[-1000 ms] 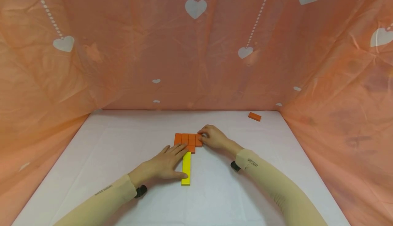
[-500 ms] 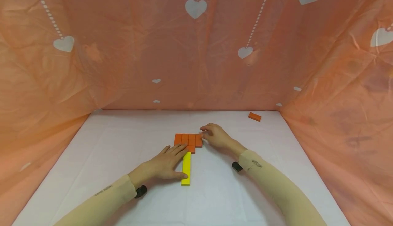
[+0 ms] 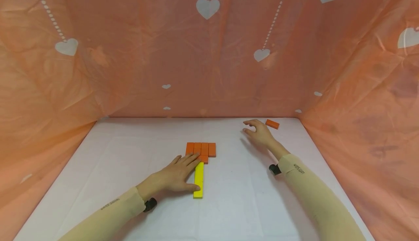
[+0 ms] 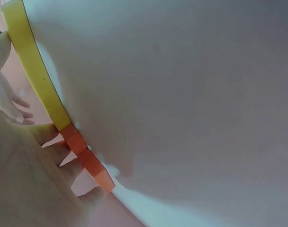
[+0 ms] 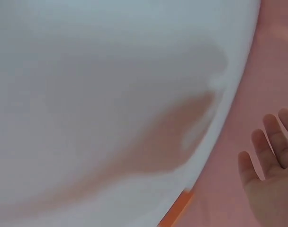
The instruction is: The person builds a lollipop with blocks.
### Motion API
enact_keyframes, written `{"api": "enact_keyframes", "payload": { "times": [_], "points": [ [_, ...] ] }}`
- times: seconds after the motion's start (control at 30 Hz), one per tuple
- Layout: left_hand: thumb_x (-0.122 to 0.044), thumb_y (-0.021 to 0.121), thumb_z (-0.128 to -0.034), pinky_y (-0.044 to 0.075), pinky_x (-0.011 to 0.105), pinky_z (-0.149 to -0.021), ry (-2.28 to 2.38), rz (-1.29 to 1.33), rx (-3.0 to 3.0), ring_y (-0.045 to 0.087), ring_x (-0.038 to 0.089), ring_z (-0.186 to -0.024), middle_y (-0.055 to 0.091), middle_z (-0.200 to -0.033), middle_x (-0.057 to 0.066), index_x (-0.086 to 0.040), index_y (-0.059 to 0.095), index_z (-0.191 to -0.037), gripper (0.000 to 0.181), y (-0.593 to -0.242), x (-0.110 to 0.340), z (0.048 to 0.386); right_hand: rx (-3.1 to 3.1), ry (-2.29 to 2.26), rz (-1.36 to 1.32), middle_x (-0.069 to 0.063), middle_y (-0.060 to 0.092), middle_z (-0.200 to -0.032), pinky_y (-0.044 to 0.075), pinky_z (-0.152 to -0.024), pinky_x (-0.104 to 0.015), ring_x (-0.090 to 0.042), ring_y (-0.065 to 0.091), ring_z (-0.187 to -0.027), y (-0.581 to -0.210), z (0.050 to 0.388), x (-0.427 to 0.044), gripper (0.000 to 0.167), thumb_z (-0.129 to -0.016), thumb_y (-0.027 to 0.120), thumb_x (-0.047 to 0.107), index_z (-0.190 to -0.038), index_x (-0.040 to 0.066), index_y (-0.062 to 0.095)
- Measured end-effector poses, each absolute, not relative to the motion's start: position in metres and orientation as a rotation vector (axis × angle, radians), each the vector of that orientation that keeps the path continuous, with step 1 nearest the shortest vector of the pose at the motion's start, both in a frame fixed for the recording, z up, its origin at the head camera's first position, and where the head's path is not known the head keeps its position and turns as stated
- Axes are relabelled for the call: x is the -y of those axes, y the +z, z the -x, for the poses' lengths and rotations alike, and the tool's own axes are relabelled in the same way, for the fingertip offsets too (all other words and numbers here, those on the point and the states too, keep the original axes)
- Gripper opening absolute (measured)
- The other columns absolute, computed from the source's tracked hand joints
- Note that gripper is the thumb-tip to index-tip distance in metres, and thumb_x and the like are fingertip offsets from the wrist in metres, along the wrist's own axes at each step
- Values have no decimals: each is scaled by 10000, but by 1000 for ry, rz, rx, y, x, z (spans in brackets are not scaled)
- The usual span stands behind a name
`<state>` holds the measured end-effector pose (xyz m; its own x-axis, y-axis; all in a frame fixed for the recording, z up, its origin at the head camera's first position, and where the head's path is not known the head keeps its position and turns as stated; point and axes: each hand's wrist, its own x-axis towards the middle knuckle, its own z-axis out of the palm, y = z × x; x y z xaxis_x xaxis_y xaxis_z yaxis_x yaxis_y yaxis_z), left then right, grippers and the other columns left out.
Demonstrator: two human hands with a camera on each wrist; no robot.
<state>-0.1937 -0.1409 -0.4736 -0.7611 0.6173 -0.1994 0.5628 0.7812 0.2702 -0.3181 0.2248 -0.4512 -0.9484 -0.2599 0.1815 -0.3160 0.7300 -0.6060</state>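
Observation:
My left hand lies with fingers spread over the left side of a flat block arrangement. Its thumb touches a long yellow block, while its fingertips rest on orange blocks at the far end of the yellow one. Several orange blocks stand side by side in a row there; the fingers partly cover those below. In the left wrist view the fingers lie along the yellow block and the orange ones. My right hand hovers with loose fingers, holding nothing, just left of a single orange block.
A white-covered table bears the blocks. Orange-pink curtains with white hearts rise at its back and both sides. The lone orange block lies near the back right edge, also seen as an orange block in the right wrist view.
My right hand has let go of the rightmost orange block in the row and moved right and back, beside the lone orange block. The left hand has stayed still.

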Motion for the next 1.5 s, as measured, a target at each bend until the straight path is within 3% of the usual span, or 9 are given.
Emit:
{"api": "enact_keyframes", "payload": {
  "times": [0.3, 0.53, 0.9, 1.1, 1.33, 1.5],
  "points": [
    [-733, 603, -905, 154, 596, -1264, 283, -918, -2701, 143, 294, -1601, 124, -1751, 47, -139, 205, -1674, 1051, -476, 142, 194, 2828, 1014, -229, -312, 521, -1437, 432, -1112, -592, -477, 531, -1322, -456, 334, -281, 457, -1031, 598, 133, -1433, -81, 556],
    [-742, 593, -906, 174, 607, -1256, 284, -933, -2707, 146, 300, -1600, 121, -1751, 46, -136, 212, -1673, 1049, -477, 142, 195, 2893, 922, -95, -343, 474, -1484, 337, -1174, -607, -500, 441, -1372, -458, 339, -307, 458, -1040, 559, 128, -1436, -100, 533],
    [-757, 582, -905, 171, 605, -1257, 281, -939, -2716, 150, 298, -1599, 117, -1752, 44, -139, 214, -1673, 1052, -476, 142, 194, 2988, 778, -110, -392, 513, -1403, 364, -1135, -639, -540, 480, -1302, -464, 346, -324, 439, -1036, 532, 109, -1395, -144, 539],
    [-735, 605, -902, 160, 604, -1260, 297, -925, -2700, 147, 305, -1600, 127, -1751, 47, -135, 216, -1672, 1051, -474, 141, 192, 3011, 814, -39, -381, 493, -1433, 352, -1142, -649, -535, 475, -1306, -465, 344, -328, 430, -1044, 517, 71, -1439, -102, 520],
    [-725, 607, -908, 173, 600, -1258, 285, -941, -2708, 162, 305, -1596, 141, -1748, 58, -129, 223, -1670, 1040, -474, 140, 193, 2989, 820, -22, -371, 545, -1378, 442, -1051, -620, -455, 547, -1129, -466, 344, -329, 387, -1046, 511, 23, -1416, -83, 551],
    [-724, 610, -906, 176, 600, -1257, 283, -936, -2709, 172, 307, -1594, 149, -1746, 62, -128, 229, -1668, 1040, -474, 141, 193, 2978, 849, -46, -376, 539, -1383, 425, -1083, -628, -483, 541, -1192, -468, 345, -324, 377, -1042, 518, 0, -1404, -96, 553]
  ]
}}
